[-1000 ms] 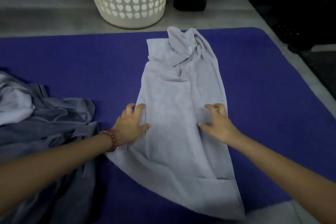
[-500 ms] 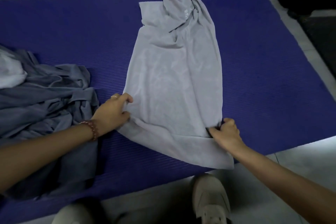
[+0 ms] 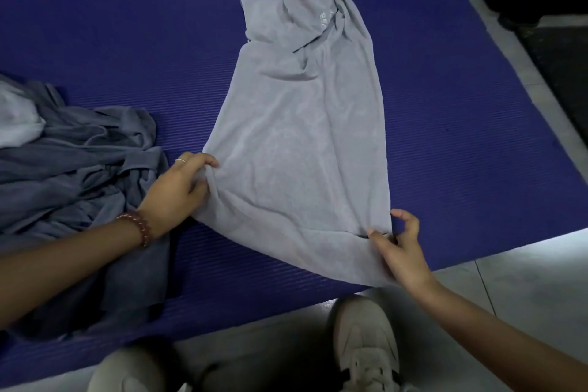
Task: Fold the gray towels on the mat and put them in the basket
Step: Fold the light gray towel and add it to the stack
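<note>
Fingers on both towel edges; bare mat rightward.

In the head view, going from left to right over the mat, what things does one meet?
pile of gray towels → left hand → spread light gray towel → right hand
</note>
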A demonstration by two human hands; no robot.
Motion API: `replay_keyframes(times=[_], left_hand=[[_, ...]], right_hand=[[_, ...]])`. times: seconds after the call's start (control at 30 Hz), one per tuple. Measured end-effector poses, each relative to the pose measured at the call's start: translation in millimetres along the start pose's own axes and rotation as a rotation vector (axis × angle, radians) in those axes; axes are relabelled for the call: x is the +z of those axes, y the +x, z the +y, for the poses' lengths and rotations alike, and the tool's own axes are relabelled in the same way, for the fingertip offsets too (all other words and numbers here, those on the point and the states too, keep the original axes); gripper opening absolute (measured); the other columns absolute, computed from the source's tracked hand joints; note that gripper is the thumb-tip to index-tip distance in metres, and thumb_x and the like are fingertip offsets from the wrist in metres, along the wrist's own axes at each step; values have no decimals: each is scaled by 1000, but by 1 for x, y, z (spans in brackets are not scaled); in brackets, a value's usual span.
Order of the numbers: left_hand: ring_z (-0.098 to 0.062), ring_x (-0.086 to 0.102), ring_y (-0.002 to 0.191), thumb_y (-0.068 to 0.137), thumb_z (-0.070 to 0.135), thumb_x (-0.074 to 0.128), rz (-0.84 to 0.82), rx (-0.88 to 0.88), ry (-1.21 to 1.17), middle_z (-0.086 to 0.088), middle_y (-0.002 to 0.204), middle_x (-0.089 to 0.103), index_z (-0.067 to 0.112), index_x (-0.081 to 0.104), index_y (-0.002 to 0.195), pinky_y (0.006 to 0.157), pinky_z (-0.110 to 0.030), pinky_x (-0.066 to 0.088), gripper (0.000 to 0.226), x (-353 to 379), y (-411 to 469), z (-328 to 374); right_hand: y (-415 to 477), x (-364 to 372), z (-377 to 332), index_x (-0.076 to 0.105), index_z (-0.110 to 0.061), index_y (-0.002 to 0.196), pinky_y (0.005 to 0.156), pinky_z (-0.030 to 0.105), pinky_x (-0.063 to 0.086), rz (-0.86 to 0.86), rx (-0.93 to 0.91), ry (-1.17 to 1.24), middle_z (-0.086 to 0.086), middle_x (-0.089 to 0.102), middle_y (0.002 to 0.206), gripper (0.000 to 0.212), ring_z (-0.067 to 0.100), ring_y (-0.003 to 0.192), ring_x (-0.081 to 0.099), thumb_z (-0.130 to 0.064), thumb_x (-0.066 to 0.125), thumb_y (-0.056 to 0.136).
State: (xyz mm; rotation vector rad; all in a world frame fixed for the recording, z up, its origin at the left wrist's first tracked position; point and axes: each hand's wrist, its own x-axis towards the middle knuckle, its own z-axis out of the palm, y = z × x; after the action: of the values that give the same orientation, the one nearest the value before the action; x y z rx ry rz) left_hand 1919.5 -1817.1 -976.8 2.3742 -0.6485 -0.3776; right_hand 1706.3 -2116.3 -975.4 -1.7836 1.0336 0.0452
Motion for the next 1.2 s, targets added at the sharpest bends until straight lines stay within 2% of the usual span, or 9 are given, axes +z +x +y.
replay_keyframes(times=[0.13, 0.27, 0.43, 0.5, 0.6, 0.77, 0.97, 1.07, 1.2], left_hand=[[-12, 50, 95, 90, -6, 45, 114, -73, -97, -5, 103, 53, 16, 61, 112, 83, -10, 35, 36, 8, 8, 2], [-25, 55, 105, 87, -10, 41, 228, -74, -168, -11, 107, 61, 9, 65, 105, 84, 4, 29, 36, -11, 42, 6], [-16, 51, 105, 89, -11, 38, 637, 102, -194, -7, 111, 56, 2, 61, 113, 91, -4, 35, 36, -67, 85, 47], [-13, 49, 103, 91, -9, 38, 681, 150, -177, -6, 111, 53, 1, 60, 116, 92, -5, 34, 35, -72, 86, 47], [-19, 49, 101, 89, -14, 41, 574, 85, -132, -11, 107, 54, 1, 60, 119, 92, -4, 32, 38, -51, 70, 21], [-39, 56, 91, 82, -18, 48, 236, -40, 42, -19, 95, 55, -3, 63, 116, 84, -15, 32, 40, 9, 17, -22], [-34, 62, 71, 80, -10, 59, 77, 26, 190, -20, 103, 53, -3, 60, 120, 67, -41, 57, 40, 32, -23, -26], [-33, 61, 64, 83, 9, 51, 80, 85, 266, -9, 105, 47, 2, 58, 122, 49, -41, 55, 40, 31, -28, -30], [-28, 60, 76, 81, 16, 57, 55, -15, 258, -9, 114, 48, 10, 53, 130, 56, -37, 53, 49, 27, -31, -22]], right_hand=[[22, -10, -15, 56, -17, 87, 56, 10, 38, 165, -167, -20, -4, 52, 68, 9, 15, 67, 48, -12, 62, 89], [77, -21, -84, 52, -17, 62, 67, 26, 42, 254, -148, 136, 0, 54, 68, 31, 15, 71, 51, -24, 64, 89], [82, -43, -174, 61, -23, 94, 79, 9, 47, 404, -435, 481, -13, 62, 98, 5, -10, 85, 58, -27, 57, 93], [80, -46, -175, 56, -21, 120, 88, 2, 39, 382, -528, 392, -16, 55, 120, 28, -11, 104, 52, -18, 56, 92], [88, -44, -140, 52, -10, 132, 85, -2, 35, 342, -474, 222, -8, 52, 127, 42, 0, 113, 49, -10, 58, 91], [94, -39, -47, 55, -3, 128, 91, 24, 40, 122, -139, -63, 11, 55, 132, 46, 16, 110, 53, -20, 66, 87], [71, -43, -8, 54, -6, 128, 89, 30, 38, 146, -300, -415, 15, 49, 127, 42, 30, 110, 53, -25, 61, 91], [69, -40, -2, 53, -8, 126, 84, 35, 42, 182, -309, -451, 15, 45, 127, 38, 33, 102, 56, -26, 57, 93], [69, -35, 2, 49, -10, 128, 75, 39, 45, 194, -300, -529, 15, 40, 130, 38, 36, 92, 57, -29, 53, 95]])
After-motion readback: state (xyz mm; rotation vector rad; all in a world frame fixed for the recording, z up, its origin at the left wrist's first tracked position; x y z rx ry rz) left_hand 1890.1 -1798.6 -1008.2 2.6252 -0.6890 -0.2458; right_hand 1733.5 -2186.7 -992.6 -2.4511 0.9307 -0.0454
